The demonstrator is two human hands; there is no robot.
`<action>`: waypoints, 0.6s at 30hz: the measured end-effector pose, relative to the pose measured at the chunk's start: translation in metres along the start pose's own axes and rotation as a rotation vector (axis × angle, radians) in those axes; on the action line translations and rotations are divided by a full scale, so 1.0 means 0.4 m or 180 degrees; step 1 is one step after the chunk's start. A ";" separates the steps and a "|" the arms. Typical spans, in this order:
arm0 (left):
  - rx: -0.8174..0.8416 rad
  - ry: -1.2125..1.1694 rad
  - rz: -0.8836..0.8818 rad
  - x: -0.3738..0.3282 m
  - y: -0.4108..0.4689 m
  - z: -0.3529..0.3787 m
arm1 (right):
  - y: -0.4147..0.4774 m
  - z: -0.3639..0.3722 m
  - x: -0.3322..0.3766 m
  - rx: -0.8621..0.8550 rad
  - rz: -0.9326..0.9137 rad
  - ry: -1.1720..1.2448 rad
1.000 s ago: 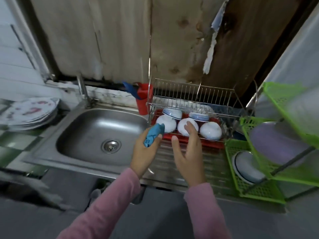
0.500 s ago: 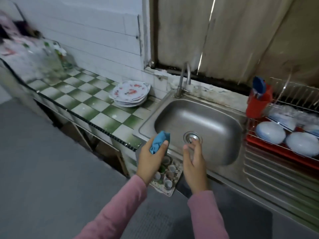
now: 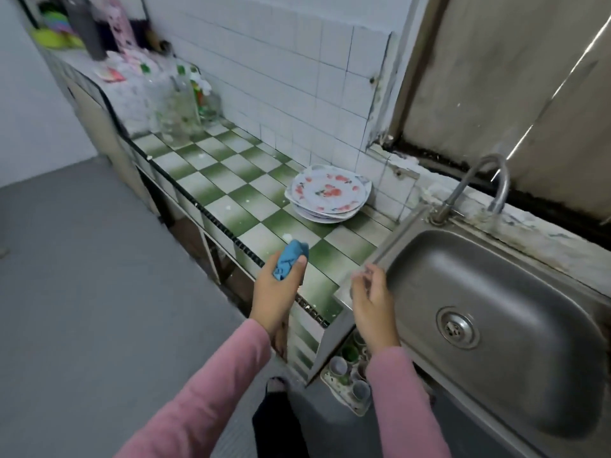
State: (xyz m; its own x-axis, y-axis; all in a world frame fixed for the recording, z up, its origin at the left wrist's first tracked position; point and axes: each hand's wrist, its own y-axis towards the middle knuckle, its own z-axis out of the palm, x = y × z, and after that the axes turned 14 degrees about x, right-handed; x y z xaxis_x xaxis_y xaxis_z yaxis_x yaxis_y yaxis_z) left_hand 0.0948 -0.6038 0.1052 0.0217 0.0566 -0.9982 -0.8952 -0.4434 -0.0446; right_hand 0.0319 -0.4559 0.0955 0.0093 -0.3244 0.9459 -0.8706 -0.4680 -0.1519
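Left hand (image 3: 275, 294) fingers grasp blue cloth (image 3: 291, 259), shifted from sink (image 3: 496, 276) to tiled counter (image 3: 231, 180); right hand (image 3: 373, 304) fingers relaxed.

the stack of plates (image 3: 329, 193) sits on the tabletop (image 3: 231, 180) by the wall, just left of the sink (image 3: 496, 276); the tap (image 3: 476, 186) stands behind the sink. jars (image 3: 178, 107) crowd the tabletop's far left end. the left hand (image 3: 277, 292) with the cloth (image 3: 291, 261) is over the tabletop's front edge, the right hand (image 3: 372, 299) at the sink's near left corner.

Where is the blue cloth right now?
In the head view, the blue cloth is bunched in the left hand, above the front edge of the green checked counter, left of the sink and nearer than the stack of plates.
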 end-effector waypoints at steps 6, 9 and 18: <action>0.0022 0.0046 -0.0029 -0.007 0.255 -0.094 | 0.273 0.068 0.028 -0.0195 0.0275 0.0159; 0.0041 0.0144 -0.0154 -0.001 0.373 -0.135 | 0.404 0.083 0.035 -0.0421 0.0539 0.0225; 0.0334 0.0122 -0.0241 -0.005 0.667 -0.204 | 0.718 0.106 -0.012 -0.0968 0.1280 0.0078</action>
State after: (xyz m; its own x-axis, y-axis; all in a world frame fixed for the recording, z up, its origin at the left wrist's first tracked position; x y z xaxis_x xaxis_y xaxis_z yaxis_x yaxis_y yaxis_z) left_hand -0.1078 -0.7952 0.0920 0.1060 0.0513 -0.9930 -0.9320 -0.3431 -0.1172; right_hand -0.1972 -0.6236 0.0352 -0.3647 -0.4088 0.8366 -0.9068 -0.0481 -0.4188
